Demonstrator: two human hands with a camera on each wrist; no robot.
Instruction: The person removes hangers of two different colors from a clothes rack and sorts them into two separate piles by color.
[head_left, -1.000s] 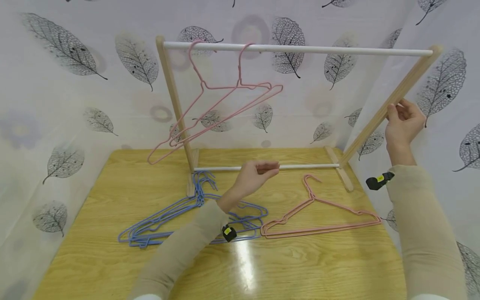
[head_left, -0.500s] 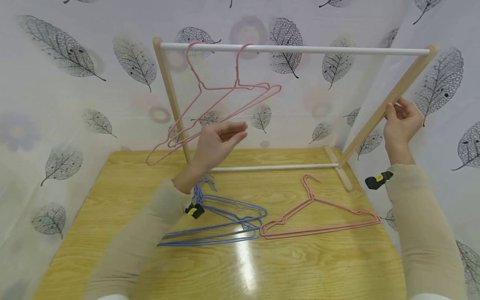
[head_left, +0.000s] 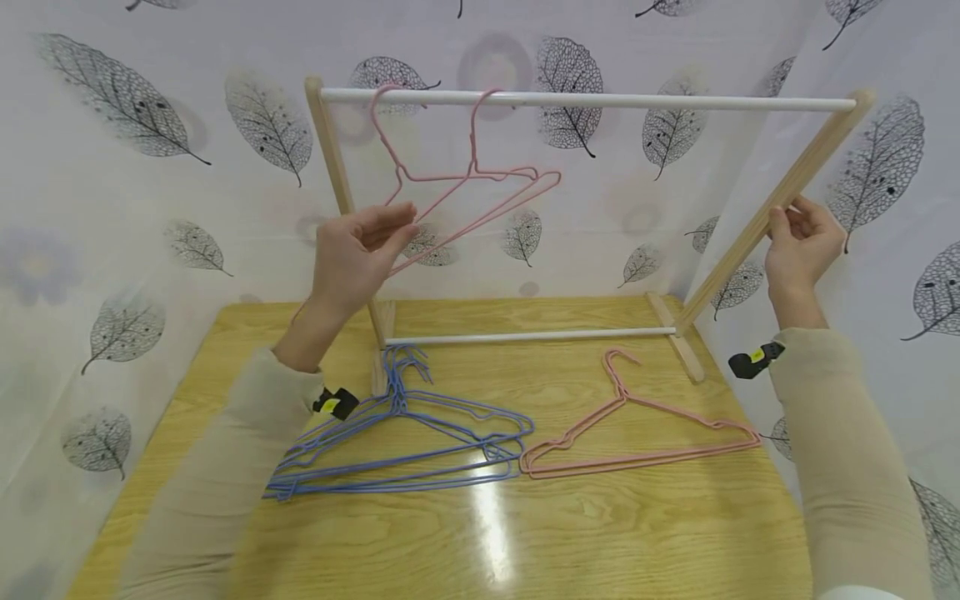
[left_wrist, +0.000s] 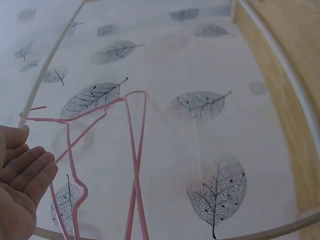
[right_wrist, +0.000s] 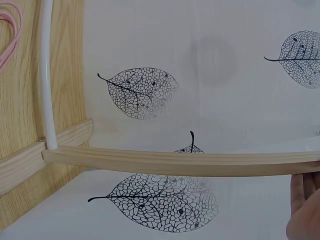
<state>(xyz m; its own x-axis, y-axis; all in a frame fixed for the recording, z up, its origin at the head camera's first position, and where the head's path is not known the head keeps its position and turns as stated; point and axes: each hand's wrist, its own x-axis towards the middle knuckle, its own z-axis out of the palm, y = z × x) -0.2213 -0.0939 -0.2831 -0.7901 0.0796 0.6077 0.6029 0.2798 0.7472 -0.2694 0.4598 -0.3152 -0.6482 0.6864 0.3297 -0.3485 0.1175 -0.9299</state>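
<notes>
The left hand has risen from the table, fingers loosely open, to the two pink hangers on the top rail, possibly touching one, while the right hand keeps gripping the rack's wooden post.

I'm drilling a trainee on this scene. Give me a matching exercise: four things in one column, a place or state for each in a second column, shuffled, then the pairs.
Things
1. blue hangers
2. pink hangers
3. right hand
4. left hand

Places or states
A. holding the rack's wooden post
B. hooked on the white rail
D. open, raised beside the hung hangers
C. piled on the table

Pairs: 1-C, 2-B, 3-A, 4-D
</notes>
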